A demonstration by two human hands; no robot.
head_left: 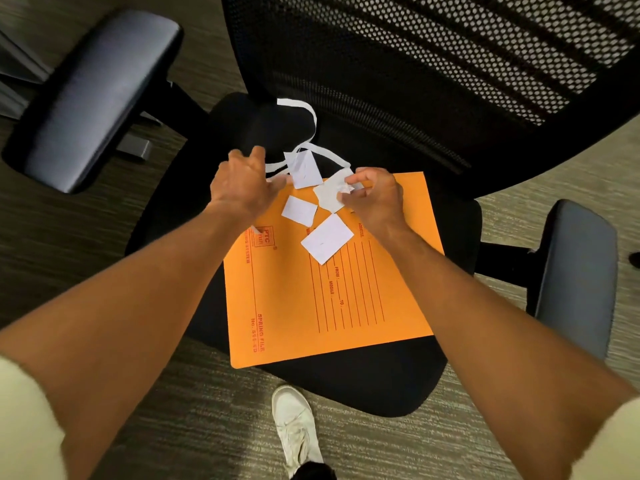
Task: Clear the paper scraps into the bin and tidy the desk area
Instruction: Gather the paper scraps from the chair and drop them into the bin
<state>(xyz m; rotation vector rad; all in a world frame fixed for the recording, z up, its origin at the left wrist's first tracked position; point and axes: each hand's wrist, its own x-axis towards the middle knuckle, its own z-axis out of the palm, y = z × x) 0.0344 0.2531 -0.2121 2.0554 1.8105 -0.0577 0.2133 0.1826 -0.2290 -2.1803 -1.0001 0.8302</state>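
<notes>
Here, a black office chair [346, 386] fills the view, its mesh back [433, 64] at the top and a padded armrest on either side. An orange file folder [311, 306] lies flat on the seat, its far edge near the backrest. On and just beyond that far edge sit the paper scraps [327, 242]: several small white rectangles on the folder and long curling white strips [308, 112] trailing onto the bare seat. No bin is in view.

The right hand [375, 199] is curled, its fingers pinching a crumpled white scrap [329, 195]. The left hand [242, 185] hovers over the strips with fingers loosely spread; whether it has hold of anything I cannot tell.

The risks, as I judge them: the light, loose rectangles could slide off the smooth folder onto the carpet if it is tilted or nudged, and the strips could slip into the gap behind the seat if swept carelessly.
</notes>
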